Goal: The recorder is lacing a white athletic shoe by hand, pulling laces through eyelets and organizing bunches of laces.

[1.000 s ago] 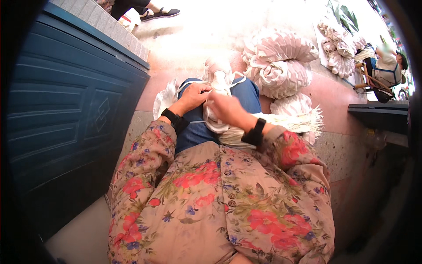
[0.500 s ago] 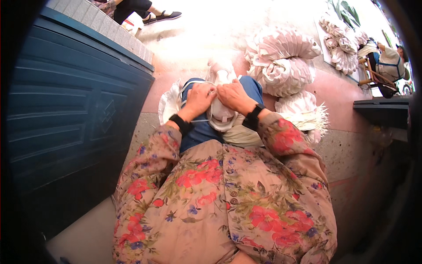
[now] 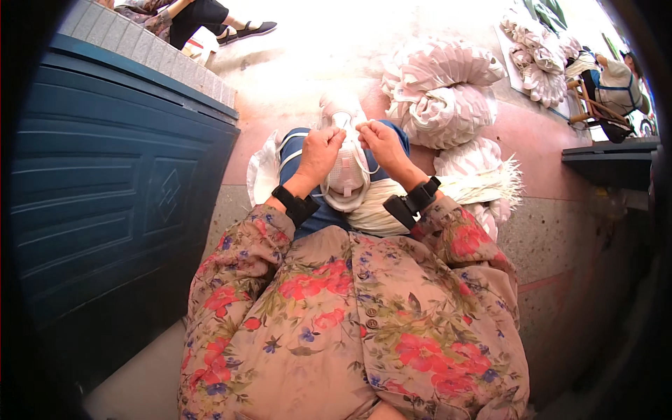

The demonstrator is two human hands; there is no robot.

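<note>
A white sneaker upper (image 3: 346,175) rests between my knees with its rounded end toward me. Over it, both hands are closed in a pinch. My left hand (image 3: 320,152) grips a white shoelace at the left of the lacing opening; a white strand lies over my left knee beside it. Opposite, my right hand (image 3: 385,145) pinches lace too, and a thin loop of shoelace (image 3: 365,162) hangs from it over the upper's right side. The fingertips are slightly apart, and the lace between them is too fine to follow. A bundle of cream laces (image 3: 381,210) lies across my lap.
Coiled stacks of white uppers (image 3: 448,91) stand ahead on the right, with loose laces (image 3: 490,183) beside them. A blue panelled door (image 3: 126,175) closes off the left. Another person's shoe (image 3: 255,29) shows at upper left; a seated person (image 3: 619,87) is at far right.
My hands have drawn apart above the upper, the right one moving up and slightly away. A lace loop now shows under the right hand. The view has shifted slightly.
</note>
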